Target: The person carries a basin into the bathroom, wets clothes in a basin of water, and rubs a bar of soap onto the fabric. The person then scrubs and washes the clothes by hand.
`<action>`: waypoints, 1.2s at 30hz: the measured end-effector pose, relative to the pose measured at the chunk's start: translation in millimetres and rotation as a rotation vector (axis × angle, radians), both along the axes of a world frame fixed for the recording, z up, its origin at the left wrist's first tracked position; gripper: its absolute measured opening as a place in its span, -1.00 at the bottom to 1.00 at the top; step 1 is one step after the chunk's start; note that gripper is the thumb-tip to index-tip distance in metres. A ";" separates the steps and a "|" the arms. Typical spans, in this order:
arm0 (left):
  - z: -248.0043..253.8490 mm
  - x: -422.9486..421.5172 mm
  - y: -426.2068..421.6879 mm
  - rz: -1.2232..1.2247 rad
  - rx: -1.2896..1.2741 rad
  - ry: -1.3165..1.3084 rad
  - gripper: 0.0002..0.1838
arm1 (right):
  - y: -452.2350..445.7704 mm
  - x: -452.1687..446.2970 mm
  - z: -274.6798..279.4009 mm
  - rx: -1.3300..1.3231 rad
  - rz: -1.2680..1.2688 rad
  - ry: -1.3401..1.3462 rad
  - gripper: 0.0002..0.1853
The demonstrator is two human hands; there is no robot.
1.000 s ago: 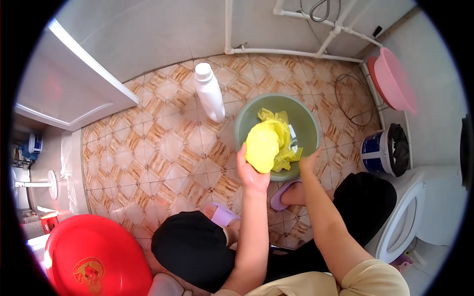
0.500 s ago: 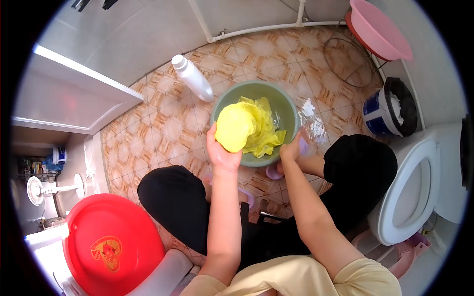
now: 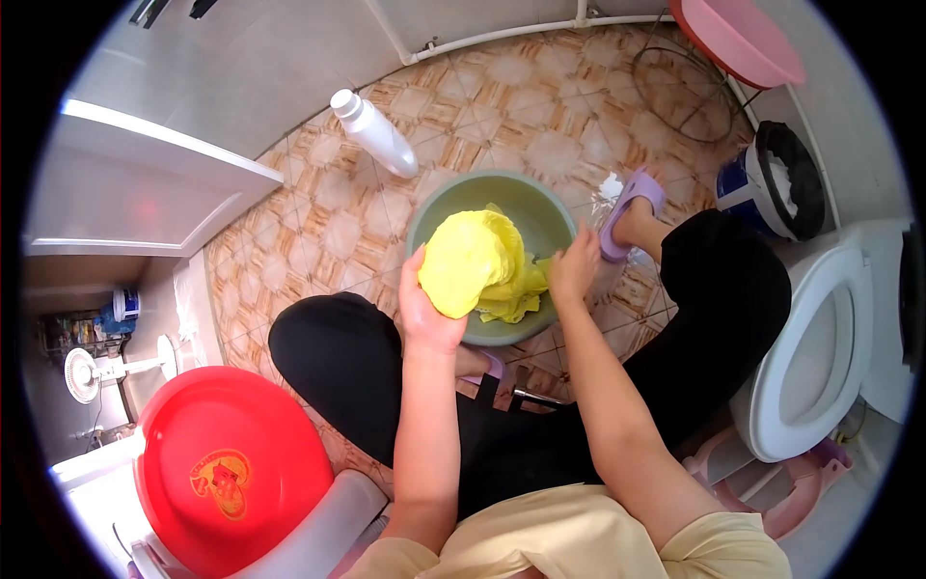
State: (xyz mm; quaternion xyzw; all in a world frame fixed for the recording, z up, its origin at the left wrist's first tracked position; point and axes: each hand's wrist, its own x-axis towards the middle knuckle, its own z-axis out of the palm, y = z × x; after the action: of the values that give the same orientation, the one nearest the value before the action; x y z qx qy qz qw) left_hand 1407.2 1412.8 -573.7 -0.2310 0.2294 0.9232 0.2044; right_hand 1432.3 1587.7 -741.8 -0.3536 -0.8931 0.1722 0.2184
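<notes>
My left hand (image 3: 429, 314) is wrapped round the lower left of a bunched yellow cloth (image 3: 468, 261), holding it up over the left side of a green basin (image 3: 502, 338). The loose part of the cloth hangs into the basin. At the basin's right rim is my right hand (image 3: 576, 265), its fingers close to the cloth's right end; whether they pinch it or the rim cannot be made out. A white bottle (image 3: 381, 140) with a white cap stands on the floor behind and left of the basin.
A red basin (image 3: 231, 463) is at the lower left, a toilet (image 3: 810, 357) at the right. Beyond the toilet stands a bucket with a black liner (image 3: 748, 190). Pink basin (image 3: 748, 43) leans at the upper right. My slippered foot (image 3: 632, 212) rests right of the green basin.
My right foot has moved outward, away from the green basin. The basin first shifted left in view, along with the bottle. My left hand still holds the yellow cloth.
</notes>
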 end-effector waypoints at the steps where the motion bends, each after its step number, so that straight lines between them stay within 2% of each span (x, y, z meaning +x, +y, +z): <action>1: -0.8 -0.3 -1.3 0.009 0.003 -0.010 -0.56 | -1.5 -13.9 15.4 -0.217 0.166 0.137 -0.49; 2: -2.8 -0.1 -2.9 -0.006 -0.015 -0.007 -0.56 | -3.1 -28.4 36.6 -0.437 0.331 0.270 -0.58; 3: -6.4 0.8 -5.6 -0.020 -0.037 -0.011 -0.56 | -6.3 -40.9 61.5 -0.442 0.340 0.251 -0.58; 4: -12.2 0.3 -8.7 -0.008 -0.038 -0.027 -0.56 | -9.8 -53.6 88.2 -0.984 0.517 0.255 -0.62; 5: -18.9 -1.4 -11.4 -0.026 -0.017 -0.043 -0.57 | -12.9 -62.2 98.9 -1.531 0.677 0.245 -0.57; 6: -24.6 -3.5 -13.8 -0.044 0.006 -0.055 -0.57 | -16.0 -66.3 94.1 -1.533 0.683 0.227 -0.57; 8: -32.3 -8.0 -16.4 -0.017 0.001 -0.074 -0.57 | -21.0 -76.9 85.4 -1.513 0.818 -0.125 -0.52; 10: -42.8 -11.4 -19.3 0.007 0.012 -0.093 -0.57 | -25.3 -74.1 89.2 -1.536 0.849 -0.161 -0.59; 12: -56.8 -15.0 -25.2 0.064 -0.120 -0.103 -0.56 | -26.5 -74.3 67.3 -1.666 0.837 -0.164 -0.66; 13: -59.0 -15.3 -25.0 0.081 -0.097 -0.102 -0.56 | -28.6 -73.0 62.2 -1.755 0.789 -0.156 -0.71; 14: -61.2 -15.0 -21.5 0.106 -0.207 -0.164 -0.56 | -30.7 -71.3 58.6 -1.728 0.796 -0.177 -0.71; 15: -63.1 -16.1 -16.5 0.132 -0.313 -0.224 -0.57 | -34.6 -71.5 56.9 -1.804 0.732 -0.070 -0.73; 16: -62.2 -16.6 -11.5 0.152 -0.280 -0.226 -0.57 | -39.0 -72.3 61.8 -1.877 0.667 0.034 -0.75; 17: -58.5 -16.4 -8.8 0.135 -0.331 -0.225 -0.56 | -42.0 -72.5 68.8 -1.862 0.567 0.060 -0.78; 18: -56.6 -17.0 -8.1 0.117 -0.391 -0.223 -0.56 | -42.2 -73.7 76.1 -1.847 0.583 0.041 -0.78; 20: -60.3 -18.4 -7.9 0.126 -0.374 -0.213 -0.55 | -41.6 -74.3 88.6 -1.884 0.556 0.069 -0.79; 22: -58.0 -16.5 -8.7 0.064 -0.364 -0.088 -0.55 | -48.0 -71.2 109.6 -1.871 0.517 0.063 -0.79; 24: -59.5 -17.2 -6.8 0.073 -0.361 -0.069 -0.56 | -56.0 -62.1 125.1 -1.804 0.631 0.043 -0.77; 26: -59.1 -16.9 -4.1 0.169 -0.232 -0.120 -0.59 | -77.7 -41.7 137.5 -1.377 0.716 -0.015 -0.72; 27: -60.1 -15.9 -4.7 0.119 -0.183 -0.141 -0.75 | -93.9 -27.6 144.4 -1.111 0.822 0.007 -0.74; 28: -82.6 -8.2 -7.2 0.040 -0.040 -0.022 -0.75 | -105.6 -16.6 148.4 -0.842 0.908 0.029 -0.76; 29: -100.5 1.7 -4.5 0.025 -0.049 -0.126 -0.73 | -107.0 -15.5 145.5 -0.563 0.952 0.053 -0.72; 30: -105.0 7.2 4.1 0.009 -0.057 -0.226 -0.65 | -99.7 -19.0 115.0 -0.480 0.803 0.080 -0.67; 31: -70.7 4.1 19.8 0.101 -0.193 -0.342 -0.60 | -81.6 -33.0 88.4 -0.602 0.639 -0.002 -0.67; 32: -81.9 12.1 24.8 0.008 -0.295 -0.243 -0.55 | -67.3 -39.9 73.1 -0.721 0.469 -0.087 -0.65; 34: -84.2 5.9 23.2 -0.017 -0.260 -0.310 -0.55 | -69.6 -35.0 84.7 -0.654 0.435 -0.055 -0.63; 35: -131.2 11.9 10.0 -0.046 0.156 -0.033 -0.57 | -69.4 -34.5 85.4 -0.660 0.449 -0.086 -0.63; 36: -136.8 7.7 -1.1 -0.073 0.569 0.239 -0.59 | -69.7 -32.1 85.4 -0.669 0.461 -0.121 -0.63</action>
State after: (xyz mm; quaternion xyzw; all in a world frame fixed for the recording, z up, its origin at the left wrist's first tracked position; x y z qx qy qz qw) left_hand 1414.9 1411.6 -710.5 -0.0460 -0.0079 0.9630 0.2654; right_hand 1400.2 1518.0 -656.4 -0.2053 -0.8548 0.4766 -0.0058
